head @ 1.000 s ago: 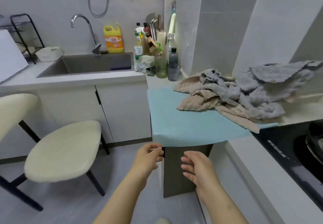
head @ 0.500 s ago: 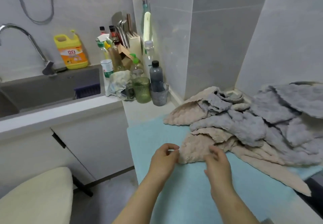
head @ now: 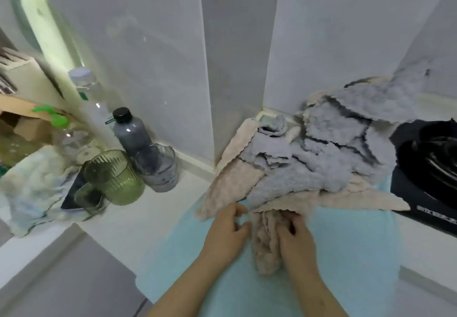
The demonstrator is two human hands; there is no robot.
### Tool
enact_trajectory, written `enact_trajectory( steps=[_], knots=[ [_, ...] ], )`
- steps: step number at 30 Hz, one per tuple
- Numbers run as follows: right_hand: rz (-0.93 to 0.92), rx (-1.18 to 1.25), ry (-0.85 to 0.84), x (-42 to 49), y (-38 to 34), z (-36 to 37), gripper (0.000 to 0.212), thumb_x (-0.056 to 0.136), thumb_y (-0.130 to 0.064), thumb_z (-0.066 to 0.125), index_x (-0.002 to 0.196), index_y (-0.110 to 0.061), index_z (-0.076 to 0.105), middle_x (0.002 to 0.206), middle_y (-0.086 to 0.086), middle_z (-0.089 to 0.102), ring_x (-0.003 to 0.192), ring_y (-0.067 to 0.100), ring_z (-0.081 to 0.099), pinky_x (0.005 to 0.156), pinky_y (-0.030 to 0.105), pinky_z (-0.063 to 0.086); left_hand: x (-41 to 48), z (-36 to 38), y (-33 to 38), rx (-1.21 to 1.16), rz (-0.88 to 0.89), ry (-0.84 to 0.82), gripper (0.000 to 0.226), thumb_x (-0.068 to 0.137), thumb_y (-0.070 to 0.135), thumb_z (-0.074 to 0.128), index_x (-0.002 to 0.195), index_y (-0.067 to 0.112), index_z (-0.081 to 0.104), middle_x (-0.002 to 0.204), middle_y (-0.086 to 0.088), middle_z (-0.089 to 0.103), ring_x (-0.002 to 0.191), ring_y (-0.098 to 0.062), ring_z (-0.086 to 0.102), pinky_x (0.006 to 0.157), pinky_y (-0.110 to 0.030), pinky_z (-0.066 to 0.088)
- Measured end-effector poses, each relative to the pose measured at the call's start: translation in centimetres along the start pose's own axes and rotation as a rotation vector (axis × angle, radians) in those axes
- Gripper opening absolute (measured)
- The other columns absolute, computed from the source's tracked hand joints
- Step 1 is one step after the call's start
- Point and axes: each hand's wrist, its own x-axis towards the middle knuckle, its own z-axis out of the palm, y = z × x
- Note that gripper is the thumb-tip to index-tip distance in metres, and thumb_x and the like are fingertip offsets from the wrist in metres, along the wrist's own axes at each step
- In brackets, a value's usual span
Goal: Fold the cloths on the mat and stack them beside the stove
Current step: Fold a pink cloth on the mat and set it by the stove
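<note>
The beige cloth point(head: 265, 247) is bunched into a long, wrinkled roll with a nubbly, waffled surface, lying lengthwise on the pale blue mat point(head: 351, 247) between my two hands. Its upper end runs up under the front edge of the pile of cloths point(head: 324, 165). My right hand point(head: 295, 241) is clenched around the roll's right side, fingers curled into the folds. My left hand point(head: 227, 232) sits against the roll's left side with fingers curled and the thumb tip touching the fabric. I cannot tell whether it actually pinches the cloth, since that spot is blurred.

The pile just behind is a loose heap of fluffy grey cloths with scalloped edges, tangled over more beige ones. It rests on the far part of the mat and pushes into the corner of the tiled wall point(head: 235, 69). One beige corner sticks out to the right, reaching the black stove point(head: 430, 168), which sits just beside the mat.

To the left, on the white counter point(head: 138, 212), stand a ribbed green glass mug point(head: 113, 178), a clear cup point(head: 158, 168) touching a dark bottle point(head: 131, 131), a clear bottle point(head: 86, 94) and a crumpled rag point(head: 34, 188).
</note>
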Motion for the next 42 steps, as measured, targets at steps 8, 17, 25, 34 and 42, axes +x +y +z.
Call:
enact_trajectory(
  steps=[8, 17, 25, 34, 42],
  knots=[
    [-0.046, 0.017, 0.105, -3.1, 2.0, -0.8, 0.026, 0.094, -0.014, 0.050, 0.116, -0.024, 0.059, 0.108, -0.007, 0.063, 0.096, 0.011, 0.056, 0.076, 0.015, 0.039, 2.3, -1.9, -1.7, -0.065, -0.009, 0.457, 0.037, 0.078, -0.002, 0.059, 0.113, 0.002, 0.048, 0.127, -0.014, 0.042, 0.117, -0.028, 0.042, 0.086, -0.029, 0.037],
    [-0.114, 0.021, 0.164, -6.8, 3.4, -0.3, 0.020, 0.093, -0.013, 0.052, 0.101, -0.030, 0.058, 0.100, -0.016, 0.062, 0.093, -0.001, 0.056, 0.074, 0.005, 0.037, 3.6, -3.5, -2.8, 0.124, -0.026, 0.240, 0.041, 0.090, 0.022, 0.053, 0.130, 0.020, 0.046, 0.128, -0.013, 0.044, 0.111, -0.032, 0.051, 0.091, -0.036, 0.040],
    [-0.097, 0.048, 0.183, -8.3, 4.6, 0.0, 0.018, 0.092, -0.015, 0.054, 0.106, -0.025, 0.060, 0.107, -0.008, 0.063, 0.099, 0.005, 0.057, 0.075, 0.009, 0.037, 2.5, -5.2, -0.7, 0.390, 0.307, 0.223, 0.010, 0.090, 0.018, 0.049, 0.087, 0.014, 0.057, 0.110, -0.002, 0.059, 0.105, -0.027, 0.045, 0.079, -0.031, 0.036],
    [-0.050, 0.223, 0.213, -8.7, 4.2, 0.0, 0.015, 0.092, -0.014, 0.055, 0.104, -0.019, 0.063, 0.099, -0.007, 0.065, 0.092, -0.001, 0.058, 0.070, 0.007, 0.043, -3.1, -5.9, 0.3, 0.036, 0.303, -0.281, 0.024, 0.084, 0.010, 0.060, 0.066, 0.022, 0.049, 0.088, 0.016, 0.061, 0.069, 0.001, 0.053, 0.063, -0.011, 0.039],
    [-0.091, 0.127, 0.202, -8.4, 3.5, 0.2, 0.007, 0.086, -0.013, 0.061, 0.086, -0.020, 0.059, 0.085, 0.002, 0.054, 0.076, 0.008, 0.050, 0.065, 0.016, 0.035, -4.1, -3.7, -1.8, 0.130, 0.294, -0.387, 0.020, 0.093, 0.015, 0.051, 0.080, 0.029, 0.058, 0.087, 0.010, 0.063, 0.081, -0.004, 0.057, 0.068, -0.013, 0.039]
  ],
)
